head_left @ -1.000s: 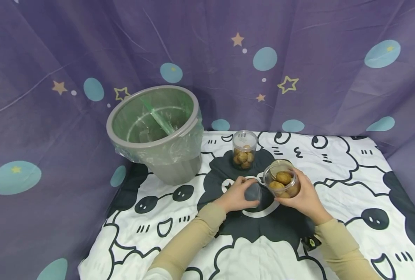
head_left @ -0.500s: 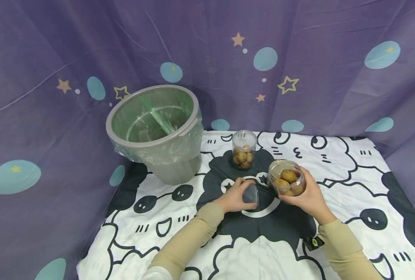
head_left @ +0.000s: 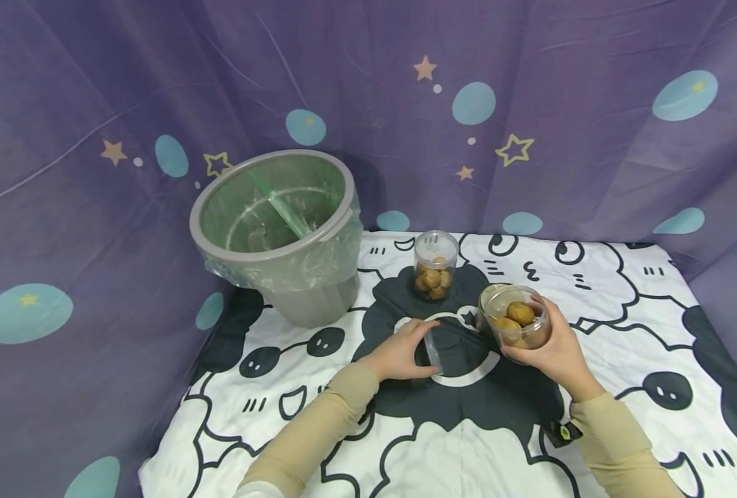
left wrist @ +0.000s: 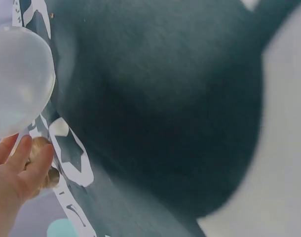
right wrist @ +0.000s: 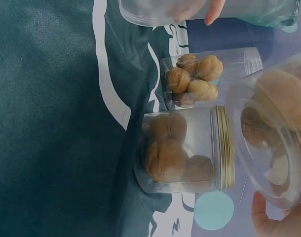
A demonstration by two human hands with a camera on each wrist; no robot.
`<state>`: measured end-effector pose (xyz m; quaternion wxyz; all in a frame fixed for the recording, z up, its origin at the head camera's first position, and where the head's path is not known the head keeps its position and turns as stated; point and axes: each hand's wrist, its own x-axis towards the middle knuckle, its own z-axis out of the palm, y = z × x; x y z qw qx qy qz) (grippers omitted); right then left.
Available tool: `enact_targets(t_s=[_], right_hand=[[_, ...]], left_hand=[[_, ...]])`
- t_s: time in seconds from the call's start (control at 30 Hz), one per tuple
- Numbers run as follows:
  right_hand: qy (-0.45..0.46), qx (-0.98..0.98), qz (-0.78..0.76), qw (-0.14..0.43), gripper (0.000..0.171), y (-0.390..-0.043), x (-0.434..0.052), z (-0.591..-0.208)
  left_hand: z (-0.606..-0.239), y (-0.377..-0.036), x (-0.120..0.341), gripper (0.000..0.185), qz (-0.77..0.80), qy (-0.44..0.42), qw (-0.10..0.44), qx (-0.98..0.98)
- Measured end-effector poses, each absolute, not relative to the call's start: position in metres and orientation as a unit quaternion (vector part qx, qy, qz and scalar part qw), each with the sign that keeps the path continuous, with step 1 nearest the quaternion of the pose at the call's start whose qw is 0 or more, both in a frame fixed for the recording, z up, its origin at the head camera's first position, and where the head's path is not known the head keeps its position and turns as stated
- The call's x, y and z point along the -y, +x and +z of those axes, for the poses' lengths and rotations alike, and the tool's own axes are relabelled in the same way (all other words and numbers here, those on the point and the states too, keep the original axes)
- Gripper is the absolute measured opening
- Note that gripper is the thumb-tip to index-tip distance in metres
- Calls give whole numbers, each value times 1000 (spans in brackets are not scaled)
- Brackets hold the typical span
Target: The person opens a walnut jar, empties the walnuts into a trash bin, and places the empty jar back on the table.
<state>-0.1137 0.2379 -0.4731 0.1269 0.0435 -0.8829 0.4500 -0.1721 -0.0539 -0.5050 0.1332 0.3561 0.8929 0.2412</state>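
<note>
My right hand (head_left: pixel 545 342) grips an open clear jar (head_left: pixel 516 324) of walnuts, tilted a little above the cloth; the right wrist view shows its open mouth (right wrist: pixel 271 131). Just left of it, my left hand (head_left: pixel 413 349) holds the jar's clear round lid (head_left: pixel 433 351) by its edge, low over the dark patch of the cloth. From the left wrist the lid (left wrist: pixel 17 81) shows above my fingertips (left wrist: pixel 24 165).
A lidded walnut jar (head_left: pixel 435 265) stands farther back. A gold-rimmed walnut jar (right wrist: pixel 182 150) stands close behind the held one. At back left is a grey bin (head_left: pixel 281 228) with a plastic liner. A cartoon-print cloth (head_left: pixel 623 325) covers the surface and a purple curtain (head_left: pixel 561 138) closes it in.
My left hand has lowered the lid toward the cloth and turned it more on edge. My right hand has carried the open jar slightly right.
</note>
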Motion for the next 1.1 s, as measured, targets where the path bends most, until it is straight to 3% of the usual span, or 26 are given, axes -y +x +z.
enact_targets(t_s=[0.77,1.1], right_hand=[[43,879,458,126,102,-111,-242,-478],[44,881,455,126,100,-112,-244,-482]], left_hand=[[-508,-171,84,73,179,381,139,-896],[-519,-170,84,78,124,388,138,-903]])
